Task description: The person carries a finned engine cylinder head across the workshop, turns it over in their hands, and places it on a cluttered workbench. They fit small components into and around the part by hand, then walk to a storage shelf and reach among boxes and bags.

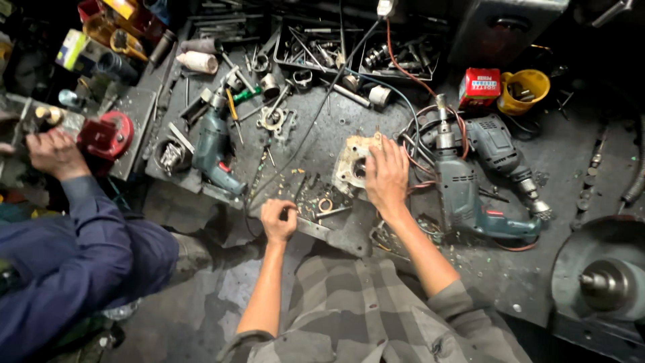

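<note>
At 12 o'clock from the body, right hand (385, 176) spread flat on pale metal housing (349, 161); left hand (278, 220), at 8 o'clock of it, fisted round a small tool

A small red box with a white label (479, 87) stands at the worktop's far right beside a yellow cup (524, 91), and a yellow-green carton (71, 48) lies far left.

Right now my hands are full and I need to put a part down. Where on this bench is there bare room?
Barest is the dark patch right of the two drills, toward the round machine. A smaller strip lies between the left drill and the pale housing under your right hand. Crowded: the top tray and around your left hand.
</note>
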A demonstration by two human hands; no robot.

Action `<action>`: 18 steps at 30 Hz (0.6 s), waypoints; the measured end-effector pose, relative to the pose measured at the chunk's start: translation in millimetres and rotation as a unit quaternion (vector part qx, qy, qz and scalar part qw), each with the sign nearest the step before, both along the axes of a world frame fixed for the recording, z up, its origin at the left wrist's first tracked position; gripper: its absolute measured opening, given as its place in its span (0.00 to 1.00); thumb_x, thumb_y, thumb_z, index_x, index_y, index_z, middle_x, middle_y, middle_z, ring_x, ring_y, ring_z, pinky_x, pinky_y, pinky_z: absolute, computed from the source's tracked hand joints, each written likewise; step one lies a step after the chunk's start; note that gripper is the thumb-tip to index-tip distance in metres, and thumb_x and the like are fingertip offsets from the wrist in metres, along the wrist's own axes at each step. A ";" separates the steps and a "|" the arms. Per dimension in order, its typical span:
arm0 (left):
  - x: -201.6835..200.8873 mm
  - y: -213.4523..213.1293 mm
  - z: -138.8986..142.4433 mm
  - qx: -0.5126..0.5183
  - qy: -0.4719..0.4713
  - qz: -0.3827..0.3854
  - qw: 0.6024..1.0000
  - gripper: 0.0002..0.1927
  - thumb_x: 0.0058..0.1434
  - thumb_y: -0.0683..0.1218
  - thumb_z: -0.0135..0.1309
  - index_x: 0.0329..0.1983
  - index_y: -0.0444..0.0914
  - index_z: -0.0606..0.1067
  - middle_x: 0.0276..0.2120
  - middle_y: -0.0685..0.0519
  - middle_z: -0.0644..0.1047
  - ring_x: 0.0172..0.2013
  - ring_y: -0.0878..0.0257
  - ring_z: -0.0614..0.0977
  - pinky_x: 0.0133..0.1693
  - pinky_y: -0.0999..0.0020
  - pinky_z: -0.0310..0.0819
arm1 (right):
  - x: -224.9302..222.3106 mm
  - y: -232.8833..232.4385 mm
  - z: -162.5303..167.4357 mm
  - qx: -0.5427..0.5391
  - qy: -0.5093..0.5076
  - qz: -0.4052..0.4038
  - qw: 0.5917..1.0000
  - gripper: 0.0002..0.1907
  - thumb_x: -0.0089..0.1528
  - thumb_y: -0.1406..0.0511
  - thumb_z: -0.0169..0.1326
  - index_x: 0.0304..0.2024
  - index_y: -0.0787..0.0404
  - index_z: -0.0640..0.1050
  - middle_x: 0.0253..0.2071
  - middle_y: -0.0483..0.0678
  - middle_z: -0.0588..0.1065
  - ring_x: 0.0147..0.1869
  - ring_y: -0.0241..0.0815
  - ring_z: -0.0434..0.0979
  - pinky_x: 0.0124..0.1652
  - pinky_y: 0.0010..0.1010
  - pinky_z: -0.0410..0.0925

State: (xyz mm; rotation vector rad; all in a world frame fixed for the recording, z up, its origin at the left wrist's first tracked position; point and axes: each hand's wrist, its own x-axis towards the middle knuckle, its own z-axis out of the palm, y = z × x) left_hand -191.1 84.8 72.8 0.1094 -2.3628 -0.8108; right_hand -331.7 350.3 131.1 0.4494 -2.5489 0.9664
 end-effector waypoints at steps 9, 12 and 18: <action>-14.8 -22.9 -3.0 -0.013 0.003 -0.053 0.999 0.08 0.52 0.36 0.57 0.33 0.41 0.79 0.27 0.56 0.78 0.27 0.58 0.76 0.33 0.62 0.68 | -3.6 -8.3 5.7 -0.002 0.003 -0.029 1.000 0.17 0.65 0.65 0.54 0.56 0.64 0.77 0.64 0.59 0.73 0.71 0.58 0.68 0.72 0.50 0.56; -15.4 -24.3 -5.7 0.014 -0.023 -0.032 0.999 0.09 0.53 0.36 0.58 0.35 0.41 0.80 0.26 0.56 0.77 0.26 0.59 0.75 0.33 0.62 0.68 | -2.3 -11.6 5.5 -0.002 -0.009 -0.036 0.999 0.23 0.64 0.66 0.55 0.62 0.67 0.74 0.64 0.59 0.72 0.71 0.59 0.68 0.71 0.50 0.56; -14.3 -30.4 2.7 0.028 -0.038 -0.049 0.998 0.10 0.52 0.39 0.61 0.38 0.42 0.79 0.22 0.56 0.72 0.25 0.60 0.74 0.31 0.62 0.67 | -2.8 -18.7 3.6 0.041 0.005 -0.036 0.998 0.22 0.64 0.67 0.56 0.61 0.66 0.75 0.65 0.58 0.73 0.73 0.60 0.68 0.72 0.50 0.56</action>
